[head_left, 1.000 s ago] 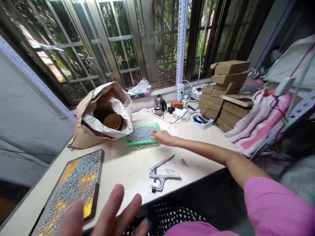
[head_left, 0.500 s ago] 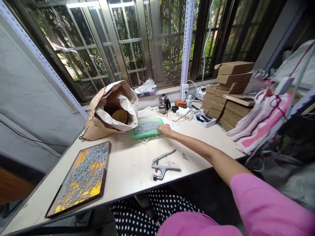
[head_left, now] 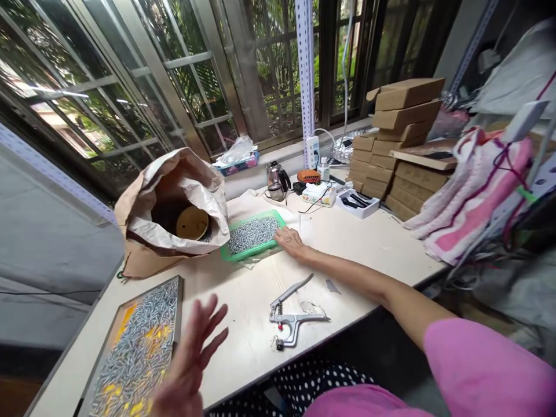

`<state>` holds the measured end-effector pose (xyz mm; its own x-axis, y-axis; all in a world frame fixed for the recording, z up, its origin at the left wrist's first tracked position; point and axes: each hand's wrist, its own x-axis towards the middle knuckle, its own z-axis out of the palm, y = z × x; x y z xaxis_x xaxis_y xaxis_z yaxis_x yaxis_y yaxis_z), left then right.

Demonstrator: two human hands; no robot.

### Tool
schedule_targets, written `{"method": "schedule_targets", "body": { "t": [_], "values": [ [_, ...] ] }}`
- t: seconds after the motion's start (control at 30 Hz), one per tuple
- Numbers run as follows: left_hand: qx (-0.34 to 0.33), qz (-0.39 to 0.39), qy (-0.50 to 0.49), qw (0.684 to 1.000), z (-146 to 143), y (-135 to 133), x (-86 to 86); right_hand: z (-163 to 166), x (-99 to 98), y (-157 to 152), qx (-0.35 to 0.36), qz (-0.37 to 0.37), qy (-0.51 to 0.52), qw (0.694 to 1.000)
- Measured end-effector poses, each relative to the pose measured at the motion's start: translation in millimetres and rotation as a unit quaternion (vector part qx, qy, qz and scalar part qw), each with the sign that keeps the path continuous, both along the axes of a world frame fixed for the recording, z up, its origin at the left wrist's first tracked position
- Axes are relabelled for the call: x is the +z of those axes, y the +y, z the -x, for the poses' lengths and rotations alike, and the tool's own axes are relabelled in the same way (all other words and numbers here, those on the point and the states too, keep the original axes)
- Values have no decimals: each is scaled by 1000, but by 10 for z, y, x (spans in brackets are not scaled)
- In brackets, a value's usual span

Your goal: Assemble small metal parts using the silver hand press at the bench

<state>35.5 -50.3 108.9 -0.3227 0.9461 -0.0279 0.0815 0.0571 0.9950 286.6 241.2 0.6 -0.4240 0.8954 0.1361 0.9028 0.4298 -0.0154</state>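
My right hand (head_left: 290,240) reaches across the white table (head_left: 365,243) and rests at the right edge of a green tray (head_left: 253,234) full of small metal pins; its fingers touch the rim, lying fairly flat. My left hand (head_left: 191,359) is raised near the front edge with fingers spread, holding nothing, next to a dark-framed yellow tray (head_left: 134,347) covered with the same metal pins. A metal hand press plier (head_left: 292,315) lies on the table between the two hands, with a small clear plastic bag beside it.
A big brown paper sack (head_left: 171,208) stands open behind the green tray. Stacked cardboard boxes (head_left: 395,150), a pink and white cloth (head_left: 473,197), a kettle (head_left: 274,182), a power strip and small containers crowd the back right. Barred windows run behind.
My left hand, out of view half a second ago, is raised again at the front with fingers spread. My right hand stays at the green tray's right edge. The view has shifted.
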Motion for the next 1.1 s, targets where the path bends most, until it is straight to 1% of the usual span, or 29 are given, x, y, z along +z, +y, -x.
{"method": "schedule_targets", "body": {
  "t": [0.1, 0.17, 0.2, 0.23, 0.3, 0.37, 0.47, 0.53, 0.6, 0.67, 0.73, 0.8, 0.87, 0.97, 1.03, 1.1],
  "values": [
    [-18, -2, 116, 993, -161, 284, -204, 12, 34, -90, -9, 7, -5, 1000],
    [-18, 0, 212, 977, -120, 358, -337, 19, 34, -159, -16, 10, -9, 1000],
    [-10, -2, 260, 966, -36, 358, -393, 23, 24, -185, -19, 11, -10, 1000],
    [8, -5, 305, 952, 87, 338, -439, 29, 7, -200, -25, 10, -10, 1000],
    [57, 6, 394, 917, 425, 254, -499, 47, -42, -202, -23, 6, -8, 1000],
    [101, 48, 476, 872, 819, 156, -523, 67, -100, -205, -42, -14, -5, 999],
    [138, 124, 566, 803, 1349, 81, -538, 32, -188, -340, -34, -34, 18, 999],
    [136, 164, 596, 774, 1592, 106, -567, -67, -256, -555, -13, -59, 65, 996],
    [106, 186, 611, 762, 1728, 178, -621, -216, -337, -853, 13, -70, 130, 989],
    [62, 194, 623, 756, 1771, 276, -689, -377, -426, -1188, 52, -31, 198, 978],
    [26, 197, 631, 750, 1760, 381, -757, -507, -511, -1503, 99, 33, 247, 963],
    [10, 214, 637, 741, 1740, 480, -810, -584, -590, -1748, 125, 69, 275, 951],
    [2, 245, 649, 720, 1739, 568, -841, -613, -660, -1903, 124, 70, 292, 946],
    [-8, 272, 668, 693, 1765, 674, -839, -592, -731, -2000, 107, 59, 310, 943],
    [-12, 269, 674, 688, 1780, 731, -815, -552, -734, -2021, 104, 57, 319, 940],
    [-17, 264, 680, 684, 1804, 785, -800, -502, -691, -2028, 114, 60, 323, 938]
  ]
}}
